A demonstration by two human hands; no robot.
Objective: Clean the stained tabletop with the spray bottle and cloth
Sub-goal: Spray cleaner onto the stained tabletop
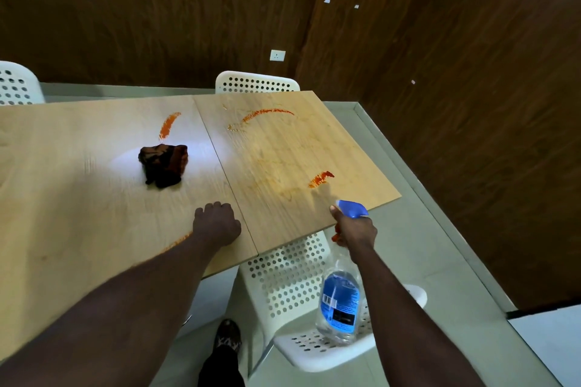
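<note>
The spray bottle (341,302) is held at its neck by the right grip (355,231), whose fingers are curled round it just below the blue trigger head (353,209). The head is pointed toward the wooden worktop (78,182). The clear body with its blue label hangs beyond the worktop's near edge, above a white perforated chair (283,276).

The left grip (217,223) is closed in a fist with nothing held, and is rested on the worktop beside the seam between the two panels. The dark brown cloth (163,163) is seen crumpled on the left panel, well apart from both grips.

Orange-red stains are seen as a streak (169,126) just beyond the cloth, an arc (267,112) at the far side of the right panel, a short smear (320,179) near the trigger head, and a faint streak (179,240) beside the left wrist.
</note>
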